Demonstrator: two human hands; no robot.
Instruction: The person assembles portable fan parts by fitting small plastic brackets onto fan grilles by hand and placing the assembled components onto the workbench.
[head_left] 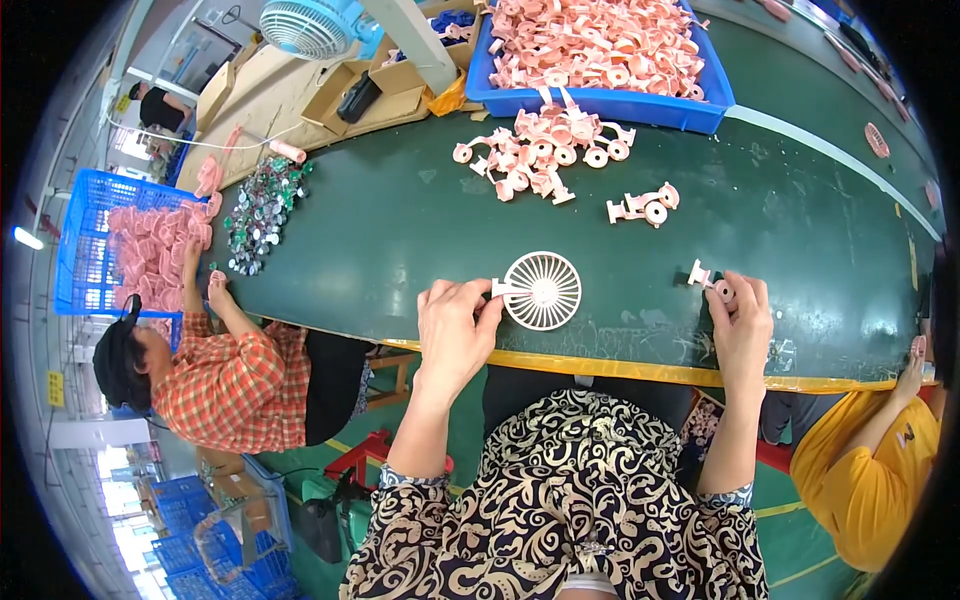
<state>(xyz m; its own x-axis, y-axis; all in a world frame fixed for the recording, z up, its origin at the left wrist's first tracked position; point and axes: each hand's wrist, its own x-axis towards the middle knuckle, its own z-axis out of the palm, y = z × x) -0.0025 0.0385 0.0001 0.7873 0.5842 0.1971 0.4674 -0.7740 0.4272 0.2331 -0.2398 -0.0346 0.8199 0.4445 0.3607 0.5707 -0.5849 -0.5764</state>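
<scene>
My left hand (pixel 455 325) is closed on the short stem of a round, pale pink fan grille (pixel 543 291), which has thin spokes running out from a solid hub. Between the fingers and thumb of my right hand (pixel 741 325) is a small pink plastic bracket (pixel 712 282) with a T-shaped end and a ring; part of it is hidden by the fingers. Both hands are over the near side of the green table (pixel 400 220), well apart from each other. A few similar brackets (pixel 648 205) lie beyond my right hand, with a larger heap of brackets (pixel 545 150) farther off.
A blue bin (pixel 600 108) full of pink brackets stands at the back. At left, a person in a checked shirt (pixel 235 390) works beside a pile of small shiny discs (pixel 262 215) and a blue basket (pixel 85 250). A person in yellow (pixel 860 480) sits at right. Yellow tape (pixel 600 368) edges the table.
</scene>
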